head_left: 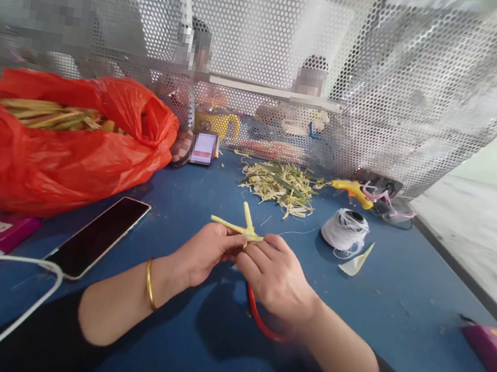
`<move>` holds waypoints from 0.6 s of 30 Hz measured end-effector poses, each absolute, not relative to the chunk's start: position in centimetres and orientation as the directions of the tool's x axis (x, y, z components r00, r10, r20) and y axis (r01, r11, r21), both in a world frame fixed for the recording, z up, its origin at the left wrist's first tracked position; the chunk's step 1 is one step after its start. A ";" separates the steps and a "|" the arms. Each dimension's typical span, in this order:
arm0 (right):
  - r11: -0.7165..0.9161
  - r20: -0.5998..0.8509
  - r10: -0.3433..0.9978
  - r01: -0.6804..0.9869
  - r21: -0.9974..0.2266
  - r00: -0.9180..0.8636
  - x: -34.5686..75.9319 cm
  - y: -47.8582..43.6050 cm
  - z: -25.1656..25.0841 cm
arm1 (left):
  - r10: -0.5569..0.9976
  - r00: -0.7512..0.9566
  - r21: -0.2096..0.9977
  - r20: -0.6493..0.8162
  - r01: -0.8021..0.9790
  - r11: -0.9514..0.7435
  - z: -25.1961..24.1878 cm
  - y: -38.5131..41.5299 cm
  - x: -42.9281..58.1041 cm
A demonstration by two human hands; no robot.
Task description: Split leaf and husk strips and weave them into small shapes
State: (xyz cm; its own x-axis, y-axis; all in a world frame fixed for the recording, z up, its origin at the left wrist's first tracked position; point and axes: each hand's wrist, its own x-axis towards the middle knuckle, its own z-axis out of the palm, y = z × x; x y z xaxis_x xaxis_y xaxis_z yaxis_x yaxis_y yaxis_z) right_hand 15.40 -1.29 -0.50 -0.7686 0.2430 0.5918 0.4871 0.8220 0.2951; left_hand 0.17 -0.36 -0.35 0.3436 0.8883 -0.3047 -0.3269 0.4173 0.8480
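Over the blue table [402, 294], my left hand [206, 255] and my right hand [272, 272] meet and pinch together on crossed pale yellow leaf strips [242, 226]. Both hands are closed on the strips, fingertips touching. A thin white thread runs from the strips toward a spool of white thread [345, 229] to the right. A gold bangle [150, 284] sits on my left wrist. A red loop [261, 321] shows under my right wrist.
A red plastic bag [55, 147] of yellow-green leaf strips lies at the left. A dark phone [97, 235] lies next to it. Leaf scraps [280, 185], a yellow tool [352, 191] and a cut leaf piece [357, 262] lie behind. Pink boxes [496, 357] sit at both edges. People sit behind a perforated screen [415, 99].
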 end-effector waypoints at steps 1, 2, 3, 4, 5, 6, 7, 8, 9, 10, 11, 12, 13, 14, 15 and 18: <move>0.828 0.603 0.244 0.487 0.278 -0.760 15.4 -1.4 -0.5 | 0.898 0.330 0.856 -0.292 -0.329 0.400 -0.3 -0.5 0.2; 0.833 0.611 0.245 0.486 0.264 -0.752 15.4 -1.6 -0.5 | 0.905 0.318 0.862 -0.284 -0.329 0.386 -0.2 -0.6 0.3; 0.838 0.616 0.248 0.484 0.251 -0.748 15.3 -1.7 -0.5 | 0.910 0.304 0.866 -0.280 -0.328 0.376 -0.1 -0.7 0.4; 0.843 0.618 0.249 0.481 0.240 -0.745 15.2 -1.9 -0.5 | 0.914 0.291 0.869 -0.283 -0.326 0.373 0.0 -0.8 0.4; 0.848 0.619 0.247 0.476 0.234 -0.745 15.1 -2.0 -0.5 | 0.915 0.280 0.869 -0.289 -0.324 0.374 0.0 -0.9 0.5; 0.852 0.618 0.242 0.469 0.234 -0.748 15.0 -2.2 -0.5 | 0.916 0.272 0.869 -0.296 -0.322 0.377 0.1 -1.0 0.6; 0.855 0.617 0.234 0.462 0.237 -0.751 14.9 -2.3 -0.5 | 0.915 0.266 0.867 -0.304 -0.321 0.381 0.1 -1.1 0.6; 0.857 0.615 0.226 0.454 0.243 -0.755 14.9 -2.4 -0.5 | 0.915 0.260 0.866 -0.309 -0.320 0.384 0.2 -1.1 0.7; 0.860 0.615 0.217 0.447 0.248 -0.758 14.8 -2.4 -0.6 | 0.915 0.254 0.866 -0.312 -0.319 0.384 0.2 -1.2 0.7; 0.861 0.619 0.208 0.442 0.251 -0.757 14.7 -2.5 -0.6 | 0.917 0.249 0.868 -0.312 -0.318 0.382 0.2 -1.2 0.8; 0.863 0.624 0.202 0.438 0.252 -0.755 14.6 -2.6 -0.7 | 0.919 0.244 0.871 -0.310 -0.316 0.377 0.2 -1.2 0.8; 0.864 0.629 0.198 0.437 0.251 -0.752 14.6 -2.6 -0.7 | 0.921 0.242 0.874 -0.305 -0.313 0.372 0.2 -1.3 0.8; 0.864 0.634 0.196 0.438 0.249 -0.748 14.5 -2.6 -0.8 | 0.923 0.242 0.877 -0.300 -0.311 0.366 0.2 -1.3 0.8; 0.863 0.636 0.196 0.440 0.250 -0.746 14.5 -2.6 -0.9 | 0.925 0.241 0.880 -0.295 -0.309 0.361 0.1 -1.3 0.8; 0.861 0.636 0.197 0.441 0.251 -0.746 14.4 -2.7 -1.0 | 0.926 0.241 0.882 -0.291 -0.308 0.357 0.0 -1.3 0.9; 0.858 0.628 0.187 0.437 0.269 -0.755 14.3 -2.7 -1.1 | 0.929 0.236 0.888 -0.286 -0.300 0.349 -0.3 -1.3 0.8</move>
